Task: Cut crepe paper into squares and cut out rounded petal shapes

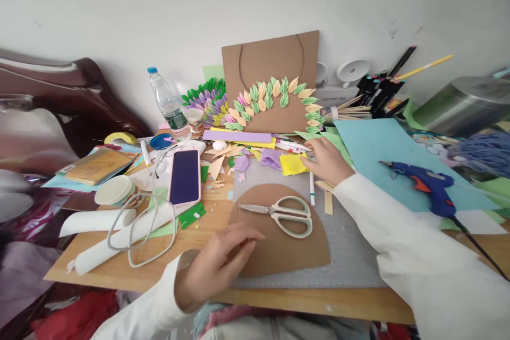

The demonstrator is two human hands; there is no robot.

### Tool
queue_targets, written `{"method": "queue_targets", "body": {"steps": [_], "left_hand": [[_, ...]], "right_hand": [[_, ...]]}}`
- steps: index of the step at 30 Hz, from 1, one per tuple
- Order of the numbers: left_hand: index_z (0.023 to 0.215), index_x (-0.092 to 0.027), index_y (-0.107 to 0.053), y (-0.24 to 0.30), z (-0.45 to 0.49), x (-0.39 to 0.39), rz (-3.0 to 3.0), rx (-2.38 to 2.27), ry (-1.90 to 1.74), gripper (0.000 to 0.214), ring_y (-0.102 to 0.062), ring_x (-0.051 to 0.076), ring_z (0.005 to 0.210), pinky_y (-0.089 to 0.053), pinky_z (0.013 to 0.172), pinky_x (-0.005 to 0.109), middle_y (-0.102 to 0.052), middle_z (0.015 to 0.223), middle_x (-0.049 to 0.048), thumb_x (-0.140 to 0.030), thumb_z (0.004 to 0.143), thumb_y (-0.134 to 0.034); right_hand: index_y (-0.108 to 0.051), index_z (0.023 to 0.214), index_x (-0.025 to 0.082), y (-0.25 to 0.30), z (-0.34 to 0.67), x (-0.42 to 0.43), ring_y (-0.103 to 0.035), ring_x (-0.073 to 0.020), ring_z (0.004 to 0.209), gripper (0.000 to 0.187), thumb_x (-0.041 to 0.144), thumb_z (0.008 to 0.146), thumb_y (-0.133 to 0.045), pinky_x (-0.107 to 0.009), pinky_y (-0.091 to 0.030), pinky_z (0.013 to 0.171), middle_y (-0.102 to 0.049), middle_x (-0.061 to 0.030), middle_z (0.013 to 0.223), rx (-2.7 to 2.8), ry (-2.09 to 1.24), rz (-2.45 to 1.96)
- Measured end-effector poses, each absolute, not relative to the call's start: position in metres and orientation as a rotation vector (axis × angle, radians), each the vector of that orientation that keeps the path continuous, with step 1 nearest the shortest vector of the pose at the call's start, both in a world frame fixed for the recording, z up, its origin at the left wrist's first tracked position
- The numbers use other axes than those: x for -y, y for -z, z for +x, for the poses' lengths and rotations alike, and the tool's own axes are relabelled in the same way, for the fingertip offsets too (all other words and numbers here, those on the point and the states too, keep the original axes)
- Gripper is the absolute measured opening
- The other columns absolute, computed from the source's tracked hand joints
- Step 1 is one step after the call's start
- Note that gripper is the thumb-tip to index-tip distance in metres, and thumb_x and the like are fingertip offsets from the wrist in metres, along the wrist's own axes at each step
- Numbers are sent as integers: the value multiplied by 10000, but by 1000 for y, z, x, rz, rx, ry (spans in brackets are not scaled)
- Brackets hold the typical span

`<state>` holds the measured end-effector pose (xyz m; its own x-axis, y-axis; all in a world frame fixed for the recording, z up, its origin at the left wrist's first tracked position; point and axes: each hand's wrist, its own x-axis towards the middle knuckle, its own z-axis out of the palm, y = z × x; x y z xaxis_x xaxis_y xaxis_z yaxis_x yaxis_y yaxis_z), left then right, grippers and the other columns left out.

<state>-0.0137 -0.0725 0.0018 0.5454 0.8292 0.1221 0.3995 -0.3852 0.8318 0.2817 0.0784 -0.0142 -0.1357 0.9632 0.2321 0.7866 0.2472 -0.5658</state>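
Light is bright and soft; edges stretch and blur.

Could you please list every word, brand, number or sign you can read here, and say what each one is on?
No text can be read with certainty.
Green label on the plastic bottle: pale print, too small to read.
White box by the wall: faint dark print, too blurred to read.
Phone: the dark screen shows no readable text.
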Motion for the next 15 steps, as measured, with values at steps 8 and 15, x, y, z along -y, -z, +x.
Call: {"method": "queue_targets", "body": {"steps": [8,15], "left_hand": [[1064,-193,-650,2,-23,68,2020,-1029,-601,223,-647,152,898,-505,797,256,-698,966,41,-167,963,-453],[1195,-167,-621,18,-24,70,2319,-795,-445,317,-575,236,1176,-472,1008,364,-633,1262,115,-212,882,-598]], "right_hand": [[-621,930,190,-4,236,26,-634,-258,919,104,183,831,-652,-386,-529,794,-639,-71,947,2618,-496,-1222],[-567,1079,143,9,231,23,-636,-280,984,247,174,854,-662,-424,-542,843,-618,-119,1041,2652,-461,-1318]]}}
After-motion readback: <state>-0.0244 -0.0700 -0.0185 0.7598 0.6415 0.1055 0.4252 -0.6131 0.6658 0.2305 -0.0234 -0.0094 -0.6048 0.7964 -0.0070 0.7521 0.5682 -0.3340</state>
